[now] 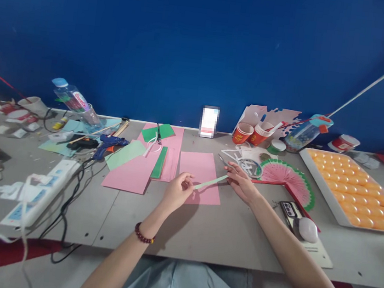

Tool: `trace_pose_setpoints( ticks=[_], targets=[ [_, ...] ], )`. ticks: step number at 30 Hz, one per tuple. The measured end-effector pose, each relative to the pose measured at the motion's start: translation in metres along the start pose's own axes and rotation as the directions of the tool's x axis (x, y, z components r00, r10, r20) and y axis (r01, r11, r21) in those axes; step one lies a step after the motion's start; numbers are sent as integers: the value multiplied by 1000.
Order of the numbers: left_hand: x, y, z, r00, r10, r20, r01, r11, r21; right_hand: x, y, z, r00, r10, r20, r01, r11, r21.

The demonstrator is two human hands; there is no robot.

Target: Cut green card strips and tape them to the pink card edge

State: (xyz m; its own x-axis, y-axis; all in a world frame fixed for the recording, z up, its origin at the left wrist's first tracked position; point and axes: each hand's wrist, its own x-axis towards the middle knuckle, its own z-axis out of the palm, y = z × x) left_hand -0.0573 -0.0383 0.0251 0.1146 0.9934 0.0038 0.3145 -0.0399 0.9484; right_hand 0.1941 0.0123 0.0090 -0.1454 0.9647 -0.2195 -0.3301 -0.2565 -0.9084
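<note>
One grey table [203, 228] is spread with craft paper, and a pink sheet [201, 168] lies just beneath the fingers. The left hand [177, 192] and right hand [243, 184] are each closed in a pinch, and a thin green strip [210, 182] is held stretched between them. Straightening is judged to be in hand; even tension is called for next.

Thin pale-green paper strip [211, 182], stretched straight between left hand [178, 191] and right hand [241, 182], tilting up rightward.
</note>
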Motion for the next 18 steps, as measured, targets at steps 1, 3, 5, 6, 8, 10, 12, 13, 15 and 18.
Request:
trace_pose_setpoints(
  ticks=[1, 3, 5, 6, 8, 10, 12, 13, 15, 18],
  targets=[
    [2, 1, 0, 1000, 5, 1, -5, 1000, 2, -1, -1, 1, 1000, -9, 9, 9, 1000, -26],
    [3, 2, -4, 1000, -2, 2, 2, 1000, 7, -4, -3, 3, 999, -28, 28, 30, 996, -87],
    [2, 3, -11, 1000, -28, -1, 28, 999, 23, -7, -4, 6, 998, -47, 47, 54, 986, -160],
    [1, 4, -15, 999, -44, -4, 44, 998, 37, -10, -4, 7, 997, -56, 58, 66, 978, -196],
    [-4, 5, -23, 998, -66, 2, 66, 995, 71, -15, -3, 9, 995, -65, 76, 83, 959, -270],
    [-9, 5, -31, 998, -65, 24, 62, 993, 101, -21, 1, 11, 995, -64, 76, 87, 935, -345],
    [-13, 3, -38, 997, -56, 52, 49, 990, 129, -29, 6, 13, 995, -69, 69, 92, 902, -422],
    [-14, 2, -40, 996, -53, 65, 44, 989, 141, -34, 9, 15, 994, -76, 72, 101, 883, -458],
    [-16, -1, -44, 995, -58, 87, 44, 987, 154, -43, 14, 18, 992, -99, 78, 125, 845, -520],
    [-18, -7, -45, 990, -76, 118, 58, 987, 150, -54, 21, 22, 988, -130, 80, 152, 794, -589]
  ],
)
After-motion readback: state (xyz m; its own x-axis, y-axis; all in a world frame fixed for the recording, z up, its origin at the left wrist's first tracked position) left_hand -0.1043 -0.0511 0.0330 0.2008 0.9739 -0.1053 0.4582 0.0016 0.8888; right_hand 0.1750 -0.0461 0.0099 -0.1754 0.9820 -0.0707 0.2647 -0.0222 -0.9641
